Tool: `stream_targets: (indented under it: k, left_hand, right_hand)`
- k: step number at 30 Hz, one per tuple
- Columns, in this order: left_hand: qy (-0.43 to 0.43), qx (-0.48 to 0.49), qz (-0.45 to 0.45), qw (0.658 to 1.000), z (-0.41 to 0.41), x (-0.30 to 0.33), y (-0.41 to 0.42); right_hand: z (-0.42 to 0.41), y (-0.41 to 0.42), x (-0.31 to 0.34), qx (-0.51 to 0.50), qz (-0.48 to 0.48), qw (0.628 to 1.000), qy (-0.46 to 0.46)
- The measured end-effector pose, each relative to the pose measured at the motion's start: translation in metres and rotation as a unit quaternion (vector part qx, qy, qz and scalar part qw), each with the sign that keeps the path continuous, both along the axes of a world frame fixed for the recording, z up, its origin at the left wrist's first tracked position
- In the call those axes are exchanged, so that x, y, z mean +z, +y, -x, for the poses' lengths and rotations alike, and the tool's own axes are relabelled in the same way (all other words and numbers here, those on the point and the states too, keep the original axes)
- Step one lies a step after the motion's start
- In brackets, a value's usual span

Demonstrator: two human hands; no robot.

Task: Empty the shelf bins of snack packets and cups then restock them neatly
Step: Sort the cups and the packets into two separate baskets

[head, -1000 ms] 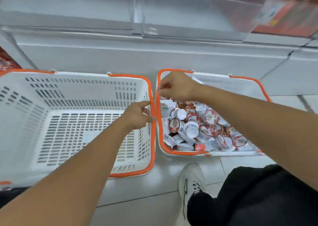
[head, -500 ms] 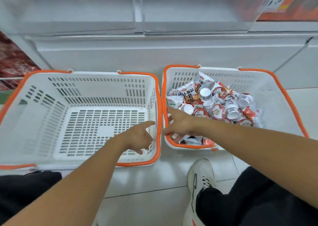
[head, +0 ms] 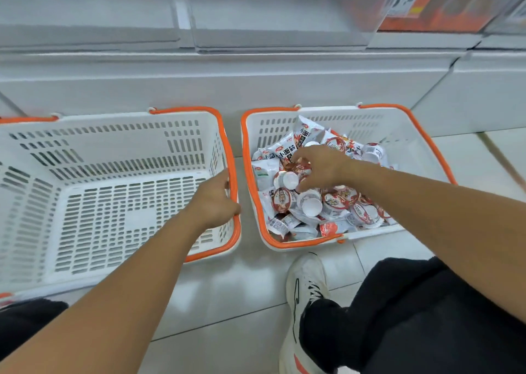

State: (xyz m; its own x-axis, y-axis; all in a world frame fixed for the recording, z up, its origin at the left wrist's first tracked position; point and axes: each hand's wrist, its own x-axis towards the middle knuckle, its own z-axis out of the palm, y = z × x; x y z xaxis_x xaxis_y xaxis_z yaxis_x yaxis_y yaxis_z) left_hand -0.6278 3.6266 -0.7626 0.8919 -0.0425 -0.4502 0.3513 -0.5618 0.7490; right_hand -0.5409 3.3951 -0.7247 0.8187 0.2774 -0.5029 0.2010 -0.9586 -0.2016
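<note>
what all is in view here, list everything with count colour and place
left basket: one, white with orange rim, on the floor at left, nothing inside
right basket: one, white with orange rim, on the floor at right, holds the snacks
snack cups: many, too jumbled to count, white with red lids, piled in the right basket
snack packets: several, white with red print, far side of the right basket
shelf bins: clear, on the white shelf above the baskets
floor: white tiles
shoe: one, white, in front of the right basket
trousers: black, bottom right
left hand: grip on the left basket's right rim
right hand: fingers curled down among the cups
</note>
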Motion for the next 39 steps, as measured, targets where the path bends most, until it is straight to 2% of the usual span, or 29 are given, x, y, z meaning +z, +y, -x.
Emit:
stream_targets:
  k: [2, 3, 5, 7, 10, 13, 17, 20, 23, 26, 29, 34, 37, 39]
  left_hand:
    - [-0.055, -0.002, -0.137, 0.989, -0.011, 0.006, -0.010]
    - [-0.105, 0.001, -0.170, 0.980, -0.017, 0.011, -0.017]
    - [-0.216, -0.010, -0.162, 0.963, -0.026, 0.023, -0.033]
    - [-0.263, -0.098, -0.157, 0.947, -0.036, 0.030, -0.050]
    - [-0.209, -0.270, -0.253, 0.905, -0.050, 0.018, -0.078]
    - [-0.108, -0.359, -0.333, 0.865, -0.063, -0.006, -0.099]
    - [-0.010, -0.403, -0.377, 0.834, -0.078, -0.032, -0.121]
    - [-0.007, -0.413, -0.382, 0.826, -0.080, -0.044, -0.129]
    - [-0.043, -0.419, -0.397, 0.816, -0.076, -0.048, -0.129]
    - [-0.060, -0.412, -0.391, 0.821, -0.070, -0.051, -0.129]
    - [-0.054, -0.402, -0.375, 0.834, -0.070, -0.051, -0.128]
    - [-0.095, -0.394, -0.309, 0.861, -0.079, -0.038, -0.116]
    - [-0.137, -0.376, -0.239, 0.885, -0.080, -0.020, -0.106]
    - [-0.167, -0.337, -0.179, 0.909, -0.078, -0.003, -0.094]
  right_hand:
    - [-0.001, -0.017, -0.009, 0.023, 0.057, 0.995, 0.076]
    - [0.003, -0.019, -0.020, 0.041, 0.086, 0.990, 0.106]
    - [0.015, -0.021, -0.047, 0.078, 0.141, 0.983, 0.083]
    - [0.026, -0.018, -0.066, 0.092, 0.157, 0.983, 0.016]
    - [0.025, -0.024, -0.070, 0.107, 0.147, 0.982, -0.053]
    - [0.018, -0.040, -0.064, 0.108, 0.119, 0.986, -0.041]
    - [0.019, -0.058, -0.063, 0.131, 0.099, 0.986, -0.001]
    - [0.013, -0.057, -0.067, 0.135, 0.097, 0.985, 0.050]
    - [0.000, -0.050, -0.065, 0.121, 0.101, 0.980, 0.118]
    - [-0.006, -0.051, -0.060, 0.069, 0.063, 0.979, 0.180]
    - [-0.004, -0.050, -0.064, 0.063, 0.053, 0.978, 0.190]
    - [0.001, -0.049, -0.071, 0.028, 0.008, 0.990, 0.139]
    - [0.003, -0.055, -0.066, -0.031, -0.062, 0.993, 0.096]
    - [0.006, -0.059, -0.061, -0.025, -0.052, 0.994, 0.089]
